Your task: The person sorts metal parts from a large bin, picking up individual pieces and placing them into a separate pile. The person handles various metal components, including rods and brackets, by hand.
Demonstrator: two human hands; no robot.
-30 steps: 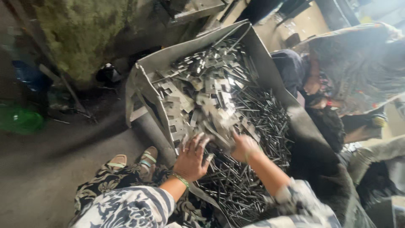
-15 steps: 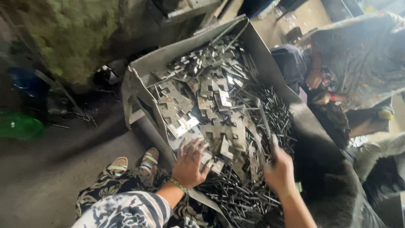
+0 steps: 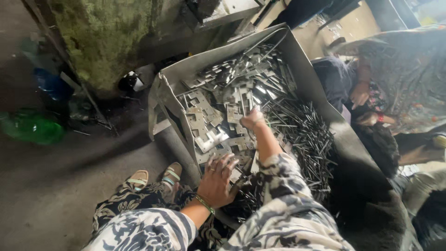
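Two bare hands worked one metal bin [image 3: 297,56]: left hand [image 3: 218,179] lay spread and loose on flat plates [image 3: 206,125]; right hand [image 3: 253,120] pinched a plate mid-heap. Rods [image 3: 302,135] lay alongside. Sharp stamped edges could likely cut unprotected fingers.

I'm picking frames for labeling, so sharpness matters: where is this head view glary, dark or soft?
Head view: glare flares off the flat metal plates near the right hand; the tray sinks into deep shadow at lower right; the green bottle at the left edge looks soft; the left hand is fairly crisp; straight tray edges bow slightly, as through a wide lens.
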